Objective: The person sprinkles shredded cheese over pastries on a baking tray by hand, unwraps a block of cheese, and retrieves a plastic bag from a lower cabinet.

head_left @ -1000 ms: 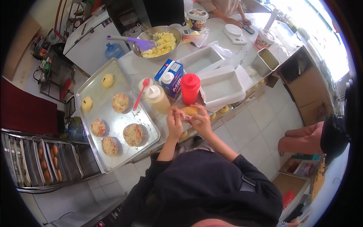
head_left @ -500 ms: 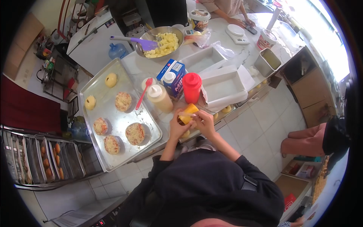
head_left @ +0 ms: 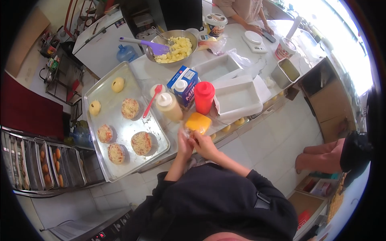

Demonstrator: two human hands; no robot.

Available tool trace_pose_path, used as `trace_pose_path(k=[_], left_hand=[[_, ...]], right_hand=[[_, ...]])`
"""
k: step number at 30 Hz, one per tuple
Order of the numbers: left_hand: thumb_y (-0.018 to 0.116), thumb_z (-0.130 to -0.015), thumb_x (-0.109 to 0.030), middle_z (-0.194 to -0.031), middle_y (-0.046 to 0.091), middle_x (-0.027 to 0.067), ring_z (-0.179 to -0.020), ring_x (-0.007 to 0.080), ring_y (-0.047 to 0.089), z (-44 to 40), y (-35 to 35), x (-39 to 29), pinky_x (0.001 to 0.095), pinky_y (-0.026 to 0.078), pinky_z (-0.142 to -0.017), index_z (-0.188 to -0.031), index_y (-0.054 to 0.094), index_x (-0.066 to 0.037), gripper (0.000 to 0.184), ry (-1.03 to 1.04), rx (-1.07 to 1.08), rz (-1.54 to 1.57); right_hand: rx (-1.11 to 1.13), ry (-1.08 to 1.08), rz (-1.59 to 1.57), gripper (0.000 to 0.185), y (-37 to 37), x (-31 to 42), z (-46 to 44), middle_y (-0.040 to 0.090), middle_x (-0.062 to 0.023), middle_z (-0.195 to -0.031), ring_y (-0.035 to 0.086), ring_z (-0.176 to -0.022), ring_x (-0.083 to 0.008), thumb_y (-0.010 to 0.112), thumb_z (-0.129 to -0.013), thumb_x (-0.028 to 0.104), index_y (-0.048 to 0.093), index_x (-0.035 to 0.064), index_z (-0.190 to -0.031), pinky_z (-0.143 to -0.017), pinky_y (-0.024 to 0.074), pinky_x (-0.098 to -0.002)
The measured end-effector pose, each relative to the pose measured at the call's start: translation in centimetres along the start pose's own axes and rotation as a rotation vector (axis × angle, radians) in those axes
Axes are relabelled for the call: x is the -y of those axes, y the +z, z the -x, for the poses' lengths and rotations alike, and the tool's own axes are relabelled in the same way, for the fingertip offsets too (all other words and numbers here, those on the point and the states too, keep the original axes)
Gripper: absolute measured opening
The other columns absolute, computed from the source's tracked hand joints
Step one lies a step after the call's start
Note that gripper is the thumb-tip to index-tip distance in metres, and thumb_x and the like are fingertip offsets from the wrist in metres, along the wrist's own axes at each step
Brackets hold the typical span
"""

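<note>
In the head view, the red bottle [head_left: 204,98] stands on the counter [head_left: 257,61]. The yellow block [head_left: 198,122] is just on the near side of the red bottle. Nearer to the person than that, the left hand [head_left: 185,143] has its grip closed on some clear plastic [head_left: 187,132]. The right hand [head_left: 204,146] touches the left one; I can't tell if its grip holds anything. The milk box [head_left: 184,86] is just left of the red bottle, and the big tray [head_left: 108,109] is farther left.
</note>
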State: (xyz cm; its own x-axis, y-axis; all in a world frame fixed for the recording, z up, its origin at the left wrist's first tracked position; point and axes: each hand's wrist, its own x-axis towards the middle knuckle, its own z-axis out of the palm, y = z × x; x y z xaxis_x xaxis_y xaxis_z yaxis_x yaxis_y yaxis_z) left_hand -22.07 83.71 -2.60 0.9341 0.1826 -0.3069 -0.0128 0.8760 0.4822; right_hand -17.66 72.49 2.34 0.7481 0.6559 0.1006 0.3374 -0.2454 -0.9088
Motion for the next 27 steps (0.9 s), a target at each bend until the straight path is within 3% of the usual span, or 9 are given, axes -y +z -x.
trace_pose_path(k=[1, 7, 12, 13, 16, 19, 22, 25, 27], left_hand=[[0.049, -0.091, -0.033, -0.121, 0.049, 0.0062, -0.104, 0.0147, 0.051, 0.8, 1.2, -0.9, 0.0238, 0.044, -0.082, -0.137, 0.023, -0.014, 0.055, -0.047, 0.016, 0.086], [0.043, -0.094, -0.029, -0.127, 0.047, 0.0109, -0.112, 0.0201, 0.049, 0.9, 1.7, -0.3, 0.03, 0.043, -0.09, -0.139, 0.025, -0.006, 0.053, 0.197, -0.174, -0.421], [0.044, -0.094, -0.027, -0.104, 0.058, 0.0142, -0.085, 0.0209, 0.06, -0.6, -3.0, -0.6, 0.034, 0.052, -0.073, -0.119, 0.043, 0.004, 0.04, 0.216, -0.331, -0.251], [0.043, -0.095, -0.026, -0.099, 0.059, 0.0144, -0.081, 0.0216, 0.061, -0.5, -3.3, -0.7, 0.0346, 0.053, -0.072, -0.116, 0.045, 0.005, 0.038, 0.201, -0.357, -0.229], [0.039, -0.096, -0.023, -0.084, 0.058, 0.0097, -0.074, 0.0192, 0.06, -0.1, -3.5, -0.1, 0.0337, 0.052, -0.066, -0.105, 0.048, 0.001, 0.027, 0.241, -0.353, -0.287], [0.036, -0.097, -0.022, -0.07, 0.048, 0.0031, -0.06, 0.0141, 0.052, -0.6, -2.2, 0.8, 0.0289, 0.047, -0.055, -0.097, 0.048, -0.003, 0.022, 0.263, -0.41, -0.218], [0.034, -0.098, -0.024, -0.065, 0.037, -0.0008, -0.052, 0.0106, 0.04, -0.9, -1.0, 1.8, 0.0261, 0.039, -0.046, -0.091, 0.047, -0.007, 0.023, 0.254, -0.42, -0.19], [0.03, -0.098, -0.029, -0.062, 0.033, -0.0025, -0.048, 0.0083, 0.033, -0.7, -0.1, 2.1, 0.0228, 0.033, -0.043, -0.09, 0.047, -0.009, 0.027, 0.187, -0.52, -0.181], [0.03, -0.098, -0.033, -0.059, 0.032, -0.0036, -0.047, 0.0072, 0.032, -0.9, -1.2, 2.1, 0.0217, 0.031, -0.042, -0.089, 0.047, -0.011, 0.03, 0.157, -0.447, -0.098]], right_hand=[[0.027, -0.035, 0.048, 0.011, 0.5, -0.7, 0.2, 0.058, -0.0172, -0.07, 0.059, -0.066, -0.0349, 0.056, -0.083, 0.01, 0.049, 0.0029, -0.087, -0.057, 0.0452, -0.0391], [0.227, -0.145, -0.041, 0.012, 0.4, -0.8, 0.5, 0.061, -0.0146, -0.075, 0.061, -0.067, -0.0297, 0.056, -0.081, 0.004, 0.053, 0.0007, -0.092, -0.061, 0.0466, -0.0352], [0.257, -0.11, -0.179, 0.017, -0.7, -0.7, 0.5, 0.063, -0.0112, -0.072, 0.063, -0.065, -0.02, 0.06, -0.079, 0.004, 0.061, 0.001, -0.096, -0.063, 0.0476, -0.0316], [0.246, 0.074, -0.179, 0.019, -1.6, 0.1, 0.0, 0.063, -0.016, -0.084, 0.063, -0.075, -0.022, 0.062, -0.077, 0.005, 0.063, 0.0021, -0.096, -0.067, 0.0479, -0.0313], [-0.151, 0.08, -0.027, 0.02, -2.2, -1.5, -1.2, 0.063, -0.0143, -0.083, 0.063, -0.073, -0.0242, 0.063, -0.075, 0.006, 0.062, 0.0013, -0.095, -0.065, 0.0484, -0.0317], [-0.107, 0.013, 0.101, 0.022, -2.4, -2.8, -1.3, 0.061, -0.011, -0.079, 0.061, -0.061, -0.0189, 0.068, -0.072, 0.01, 0.063, 0.0009, -0.091, -0.059, 0.0475, -0.0286], [-0.088, -0.115, 0.215, 0.03, -1.9, -3.0, -0.9, 0.059, -0.0108, -0.086, 0.058, -0.057, -0.02, 0.073, -0.067, 0.016, 0.062, 0.0016, -0.09, -0.057, 0.0473, -0.0299], [0.015, -0.012, 0.281, 0.037, -2.4, -2.2, -0.8, 0.057, -0.0111, -0.097, 0.058, -0.074, -0.0224, 0.075, -0.065, 0.023, 0.061, 0.0033, -0.093, -0.067, 0.0469, -0.0342], [-0.034, -0.093, 0.421, 0.046, -2.6, -1.8, -0.8, 0.053, -0.0129, -0.105, 0.054, -0.09, -0.0271, 0.076, -0.065, 0.028, 0.059, 0.0044, -0.1, -0.077, 0.0437, -0.0385]])
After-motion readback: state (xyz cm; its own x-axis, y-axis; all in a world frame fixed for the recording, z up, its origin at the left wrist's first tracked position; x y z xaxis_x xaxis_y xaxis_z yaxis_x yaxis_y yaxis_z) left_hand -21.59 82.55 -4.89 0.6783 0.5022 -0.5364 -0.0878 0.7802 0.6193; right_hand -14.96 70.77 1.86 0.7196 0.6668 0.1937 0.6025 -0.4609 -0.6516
